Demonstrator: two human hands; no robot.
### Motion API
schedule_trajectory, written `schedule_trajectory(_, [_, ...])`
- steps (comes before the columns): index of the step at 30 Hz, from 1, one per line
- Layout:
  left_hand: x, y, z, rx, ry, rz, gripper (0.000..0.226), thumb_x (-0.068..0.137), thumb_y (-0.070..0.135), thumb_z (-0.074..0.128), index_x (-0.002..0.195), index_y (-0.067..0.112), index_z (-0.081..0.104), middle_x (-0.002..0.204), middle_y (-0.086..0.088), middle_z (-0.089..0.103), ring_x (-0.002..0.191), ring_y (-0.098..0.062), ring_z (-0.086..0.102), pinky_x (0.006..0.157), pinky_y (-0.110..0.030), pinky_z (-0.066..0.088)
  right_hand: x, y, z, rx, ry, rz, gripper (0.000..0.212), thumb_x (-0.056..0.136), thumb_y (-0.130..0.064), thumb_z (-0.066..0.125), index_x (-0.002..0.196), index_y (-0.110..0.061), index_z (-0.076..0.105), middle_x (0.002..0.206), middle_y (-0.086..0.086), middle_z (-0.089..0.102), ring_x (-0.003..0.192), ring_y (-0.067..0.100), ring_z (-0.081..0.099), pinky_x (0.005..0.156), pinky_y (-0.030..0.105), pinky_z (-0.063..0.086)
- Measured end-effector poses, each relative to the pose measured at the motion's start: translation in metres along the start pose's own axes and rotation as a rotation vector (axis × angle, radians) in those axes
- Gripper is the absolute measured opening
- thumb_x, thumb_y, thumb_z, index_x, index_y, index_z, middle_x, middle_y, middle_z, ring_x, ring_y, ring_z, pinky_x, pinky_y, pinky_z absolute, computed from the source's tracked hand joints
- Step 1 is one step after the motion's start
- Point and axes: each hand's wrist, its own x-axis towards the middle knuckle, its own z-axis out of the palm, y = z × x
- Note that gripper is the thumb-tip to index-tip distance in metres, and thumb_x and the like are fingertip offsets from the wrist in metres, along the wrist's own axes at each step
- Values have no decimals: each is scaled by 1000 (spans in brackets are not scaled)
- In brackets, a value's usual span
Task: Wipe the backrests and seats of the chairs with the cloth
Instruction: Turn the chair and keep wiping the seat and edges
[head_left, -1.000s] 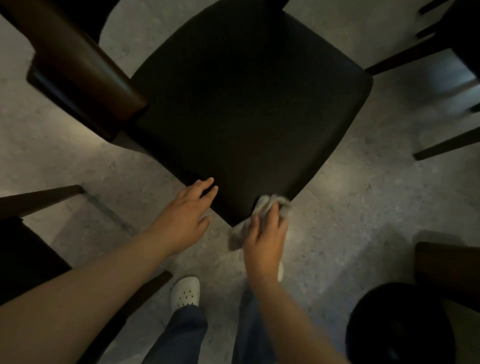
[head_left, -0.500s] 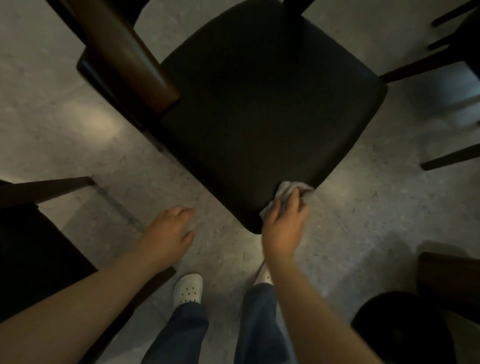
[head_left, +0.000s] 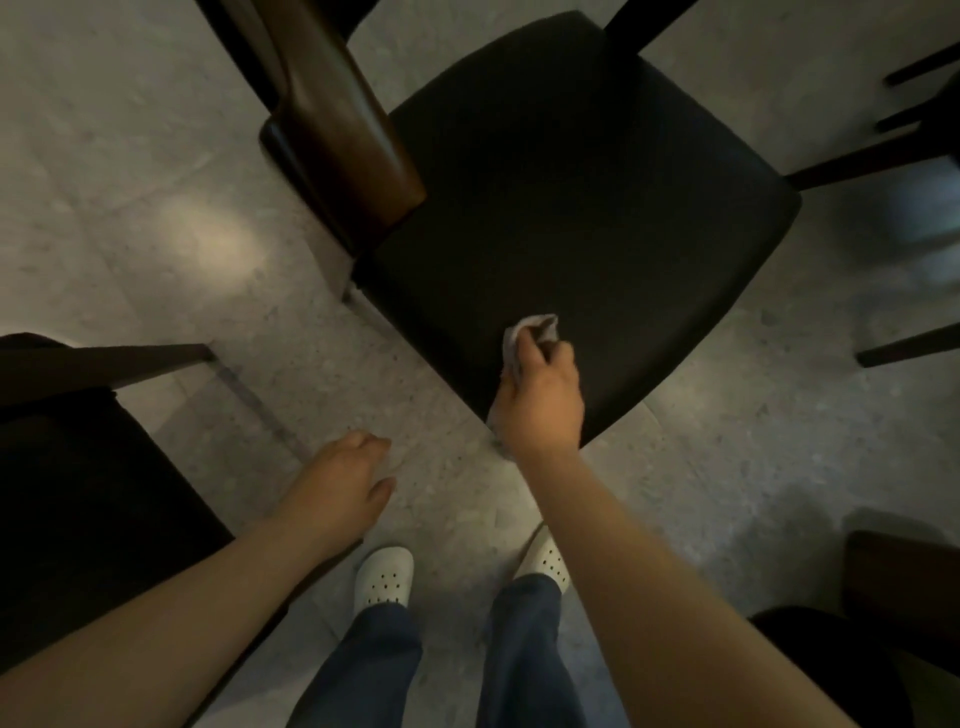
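A chair with a black padded seat (head_left: 582, 208) and a brown wooden backrest (head_left: 343, 124) stands in front of me, its near corner pointing at my feet. My right hand (head_left: 540, 400) grips a crumpled grey cloth (head_left: 535, 332) and holds it on the seat close to that near corner. My left hand (head_left: 343, 483) hovers over the floor to the left of the seat, fingers loosely curled, holding nothing and touching nothing.
Another dark chair (head_left: 78, 493) stands close at my left, and a dark seat with a brown backrest (head_left: 898, 582) sits at the lower right. Dark chair legs (head_left: 883, 150) cross the upper right. My white clogs (head_left: 387, 577) stand on the grey speckled floor (head_left: 156, 208).
My right hand has slid the cloth from the seat's near corner edge up onto the seat surface. My left hand has left the seat edge and drawn back over the floor.
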Motion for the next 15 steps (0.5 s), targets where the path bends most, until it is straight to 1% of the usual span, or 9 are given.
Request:
schedule_trajectory(1, [-2,-2,-1,-4,3,-4,52,98,27,53,145,8,40,141,-9,46,124,-22,45,106,-26,33,-7,-6,4,26,-65,-47,52,97,-26,52,146,-26,35,134,4,39,108,16,50,86,24,39])
schedule_trajectory(3, [-8,-5,-6,-9,3,-19,52,98,27,53,145,9,40,141,-8,45,125,-22,44,105,-26,33,-19,-10,9,109,-270,-97,47,98,-26,50,143,-26,39,133,1,41,104,13,51,90,24,43])
schedule_trajectory(4, [-12,-7,-8,-14,-3,-31,52,98,27,53,145,10,40,141,-8,44,125,-21,44,105,-26,33,-26,-11,8,112,-375,-137,43,98,-26,50,141,-26,43,127,-2,43,99,10,49,87,23,43])
schedule_trajectory(5, [-15,-8,-11,-22,-6,-39,52,99,27,52,146,10,39,142,-7,44,125,-20,43,105,-26,34,-33,-12,6,84,-434,-190,41,98,-27,50,139,-27,46,119,-6,42,93,8,47,82,20,42])
schedule_trajectory(7, [-25,-9,-18,-42,-3,-48,50,99,27,52,145,11,40,141,-7,44,124,-19,44,104,-25,35,-46,-11,-1,69,-421,-244,42,98,-27,50,140,-27,47,112,-10,40,91,6,43,73,13,34])
schedule_trajectory(8, [-30,-8,-21,-53,1,-53,49,99,27,52,145,11,41,140,-6,45,123,-18,45,104,-25,35,-52,-12,-8,84,-398,-225,43,98,-27,51,141,-28,47,114,-9,42,92,5,43,72,10,32])
schedule_trajectory(9, [-36,-8,-26,-62,7,-58,48,99,26,52,144,11,42,139,-6,46,122,-18,46,104,-25,36,-57,-13,-14,102,-383,-199,44,98,-28,51,141,-28,46,119,-8,45,95,5,44,75,9,32])
schedule_trajectory(11, [-49,-4,-35,-80,17,-67,46,99,25,52,142,11,44,136,-6,47,120,-18,47,103,-27,38,-66,-17,-30,147,-372,-146,44,97,-29,54,140,-28,47,126,-8,48,101,5,46,83,13,36])
schedule_trajectory(15, [-81,7,-63,-123,18,-87,45,99,25,51,142,12,44,135,-5,47,117,-16,49,101,-28,41,-77,-36,-70,245,-314,-82,39,94,-31,59,133,-29,52,114,-14,50,98,2,51,77,10,39])
